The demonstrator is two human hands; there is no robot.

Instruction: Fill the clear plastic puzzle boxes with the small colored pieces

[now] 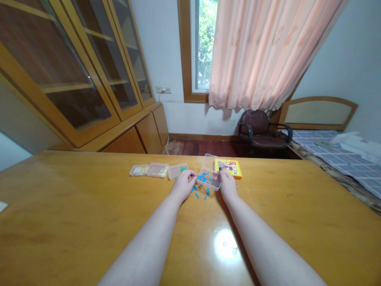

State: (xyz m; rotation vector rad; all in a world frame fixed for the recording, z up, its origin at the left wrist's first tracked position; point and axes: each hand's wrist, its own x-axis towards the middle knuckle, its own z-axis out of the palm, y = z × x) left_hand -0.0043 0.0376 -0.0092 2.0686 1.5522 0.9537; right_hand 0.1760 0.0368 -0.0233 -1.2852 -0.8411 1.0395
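A clear plastic box (214, 185) with its lid (210, 161) flipped up at the back holds several small blue pieces. My right hand (228, 183) grips it by its right side. At the left rim is my left hand (183, 184), thumb and fingertips pinched together; whether they hold a piece or the rim I cannot make out. More blue pieces (207, 191) lie scattered on the wooden table (190, 230) in front of the box. Just left of my left hand stands another clear box (174, 171) with green pieces, partly covered by that hand.
Further left are two more clear containers, one with pale pieces (157, 170) and a smaller one (139, 170). Behind my right hand lies a yellow printed box (235, 169). Beyond the table's far edge stand an office chair (256, 127) and a bed (327, 143).
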